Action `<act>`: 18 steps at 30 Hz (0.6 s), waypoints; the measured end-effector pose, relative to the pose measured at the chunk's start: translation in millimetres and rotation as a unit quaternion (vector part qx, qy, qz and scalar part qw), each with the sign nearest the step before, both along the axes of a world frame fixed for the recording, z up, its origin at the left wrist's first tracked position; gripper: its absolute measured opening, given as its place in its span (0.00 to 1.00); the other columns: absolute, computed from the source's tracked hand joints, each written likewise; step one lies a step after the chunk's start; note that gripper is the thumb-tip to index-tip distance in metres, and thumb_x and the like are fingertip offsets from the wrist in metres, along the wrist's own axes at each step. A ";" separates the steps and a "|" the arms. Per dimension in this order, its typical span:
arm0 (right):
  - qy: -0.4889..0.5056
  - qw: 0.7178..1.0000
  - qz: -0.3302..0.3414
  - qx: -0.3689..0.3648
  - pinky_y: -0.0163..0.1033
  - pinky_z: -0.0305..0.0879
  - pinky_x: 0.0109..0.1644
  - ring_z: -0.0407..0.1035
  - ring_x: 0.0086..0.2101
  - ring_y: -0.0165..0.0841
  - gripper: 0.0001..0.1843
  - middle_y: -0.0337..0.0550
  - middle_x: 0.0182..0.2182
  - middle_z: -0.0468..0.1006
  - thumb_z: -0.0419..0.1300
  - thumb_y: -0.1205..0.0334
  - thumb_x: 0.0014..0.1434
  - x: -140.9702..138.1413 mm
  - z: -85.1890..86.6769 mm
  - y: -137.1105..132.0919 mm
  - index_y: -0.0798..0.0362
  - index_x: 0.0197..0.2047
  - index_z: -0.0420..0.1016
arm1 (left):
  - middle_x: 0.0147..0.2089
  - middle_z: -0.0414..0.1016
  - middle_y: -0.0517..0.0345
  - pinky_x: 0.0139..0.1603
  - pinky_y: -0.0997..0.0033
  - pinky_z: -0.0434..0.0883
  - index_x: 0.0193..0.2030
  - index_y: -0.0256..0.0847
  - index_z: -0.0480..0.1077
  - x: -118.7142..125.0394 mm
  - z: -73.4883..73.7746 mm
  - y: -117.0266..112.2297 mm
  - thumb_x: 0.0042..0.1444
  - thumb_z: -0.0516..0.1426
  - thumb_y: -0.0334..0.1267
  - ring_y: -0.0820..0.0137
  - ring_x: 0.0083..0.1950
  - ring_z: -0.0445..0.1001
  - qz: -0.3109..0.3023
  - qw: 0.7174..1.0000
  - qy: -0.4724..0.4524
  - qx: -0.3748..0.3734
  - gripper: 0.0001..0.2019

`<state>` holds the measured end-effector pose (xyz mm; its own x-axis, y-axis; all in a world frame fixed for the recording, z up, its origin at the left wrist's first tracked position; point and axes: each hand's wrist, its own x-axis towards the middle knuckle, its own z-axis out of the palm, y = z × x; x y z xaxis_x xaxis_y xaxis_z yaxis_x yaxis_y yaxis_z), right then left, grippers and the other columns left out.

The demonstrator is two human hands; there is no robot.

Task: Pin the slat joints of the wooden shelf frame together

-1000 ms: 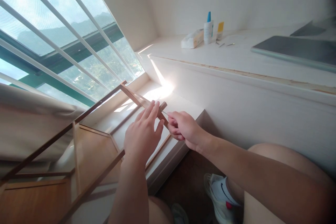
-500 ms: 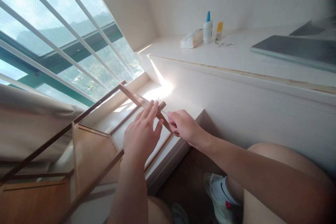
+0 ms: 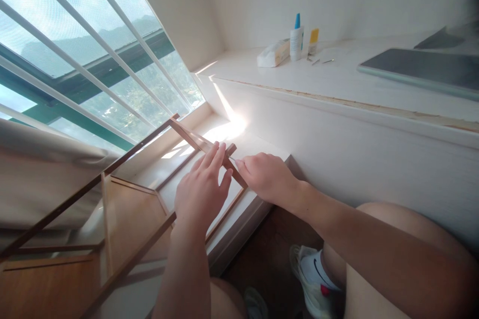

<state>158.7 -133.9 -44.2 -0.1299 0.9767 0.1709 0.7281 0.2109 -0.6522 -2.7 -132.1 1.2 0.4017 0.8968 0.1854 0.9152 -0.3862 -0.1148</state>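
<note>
A wooden frame (image 3: pixel 138 147) with long rails and brown panels lies slanted across the lower left. My left hand (image 3: pixel 200 189) rests over its near end, fingers stretched out along the bar and thumb apart. My right hand (image 3: pixel 269 179) is closed in a fist around a thin metal tool (image 3: pixel 231 158). The tool's tip meets the frame beside the small wooden end piece (image 3: pixel 232 150), just right of my left fingertips. My fist hides the rest of the tool, so its exact kind cannot be made out.
On the white ledge (image 3: pixel 254 67) stand a tissue pack (image 3: pixel 273 54), a white bottle with a blue cap (image 3: pixel 296 42) and a yellow-topped container (image 3: pixel 313 42). Small metal pieces (image 3: pixel 328 61) and a dark tablet (image 3: pixel 422 70) lie there too. A barred window (image 3: pixel 93 50) is at left.
My right fist has turned over, its back now facing more upward, with the tool still at the same spot. My left hand and the frame stay in place.
</note>
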 end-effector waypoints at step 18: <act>0.593 0.757 0.072 -0.266 0.34 0.38 0.18 0.41 0.13 0.24 0.21 0.29 0.11 0.50 0.48 0.55 0.64 -16.1 -10.1 3.7 0.49 0.21 0.49 | 0.73 0.52 0.74 0.51 0.61 0.74 0.72 0.61 0.46 -1.1 -1.6 0.5 0.67 0.45 0.46 0.63 0.66 0.65 -0.003 1.000 0.011 0.012 0.27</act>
